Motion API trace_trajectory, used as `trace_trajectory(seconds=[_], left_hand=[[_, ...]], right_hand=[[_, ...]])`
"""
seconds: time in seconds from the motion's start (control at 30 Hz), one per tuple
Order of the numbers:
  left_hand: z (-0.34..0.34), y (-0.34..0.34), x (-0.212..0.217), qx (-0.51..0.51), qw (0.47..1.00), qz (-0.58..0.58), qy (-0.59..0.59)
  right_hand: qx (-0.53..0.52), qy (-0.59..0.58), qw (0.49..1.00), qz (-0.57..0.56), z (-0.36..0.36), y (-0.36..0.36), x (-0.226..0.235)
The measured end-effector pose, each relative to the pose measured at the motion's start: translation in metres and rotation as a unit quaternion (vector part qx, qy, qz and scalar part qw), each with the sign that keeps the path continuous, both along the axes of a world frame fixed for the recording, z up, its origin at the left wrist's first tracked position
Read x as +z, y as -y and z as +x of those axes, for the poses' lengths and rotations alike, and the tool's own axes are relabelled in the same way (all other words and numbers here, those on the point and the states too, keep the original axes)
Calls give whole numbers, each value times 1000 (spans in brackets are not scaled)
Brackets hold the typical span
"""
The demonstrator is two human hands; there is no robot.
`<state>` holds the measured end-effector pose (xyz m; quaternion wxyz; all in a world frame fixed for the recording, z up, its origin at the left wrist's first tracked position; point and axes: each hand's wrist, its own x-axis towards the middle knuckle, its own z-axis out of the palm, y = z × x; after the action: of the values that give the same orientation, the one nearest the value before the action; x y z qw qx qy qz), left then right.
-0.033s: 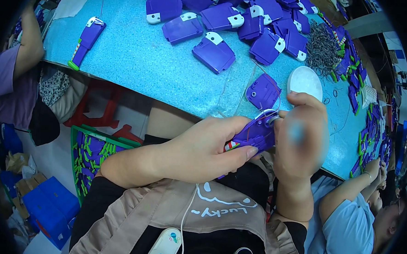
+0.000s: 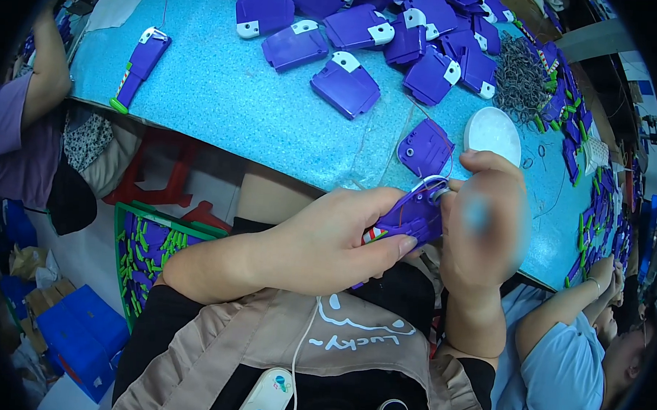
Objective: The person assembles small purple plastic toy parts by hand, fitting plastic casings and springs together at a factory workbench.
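Observation:
My left hand [image 2: 334, 239] is closed around a purple plastic casing [image 2: 417, 215], with its thumb along the near side. A striped red and white patch shows beside its fingers. Thin red wire lies inside the casing, and a small round metallic part [image 2: 438, 196] sits at its upper right. My right hand [image 2: 487, 224], partly blurred, is closed with its fingertips at that round part; what they pinch is hidden. Just beyond lies another purple shell half [image 2: 424, 148] on the blue tabletop, a red wire running by it.
A white oval dish [image 2: 493, 133] stands beyond my right hand. Farther back are piled purple casings [image 2: 346, 86] and a heap of thin dark rings [image 2: 521, 78]. One assembled purple and green piece [image 2: 139, 69] lies left. A green crate [image 2: 128, 269] stands below; co-workers sit on both sides.
My right hand has shifted very slightly at the casing. Nothing else visibly differs.

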<state>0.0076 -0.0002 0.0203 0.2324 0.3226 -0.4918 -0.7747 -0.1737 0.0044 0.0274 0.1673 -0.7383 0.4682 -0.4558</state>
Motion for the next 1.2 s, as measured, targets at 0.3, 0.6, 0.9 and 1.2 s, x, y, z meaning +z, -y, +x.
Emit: trace_trajectory(seconds=[0.3, 0.6, 0.9, 1.2], left_hand=[[-1, -2, -2, 13, 1000, -19, 7], [3, -2, 2, -40, 999, -1, -6], [8, -3, 1, -23, 971, -239, 2], [31, -3, 8, 185, 980, 33, -72]], right_hand=[[-6, -26, 1000, -4, 0, -2, 2], [25, -161, 982, -100, -4, 6, 8], [227, 455, 819, 265, -8, 0, -4], [-16, -364, 930, 59, 15, -10, -16]])
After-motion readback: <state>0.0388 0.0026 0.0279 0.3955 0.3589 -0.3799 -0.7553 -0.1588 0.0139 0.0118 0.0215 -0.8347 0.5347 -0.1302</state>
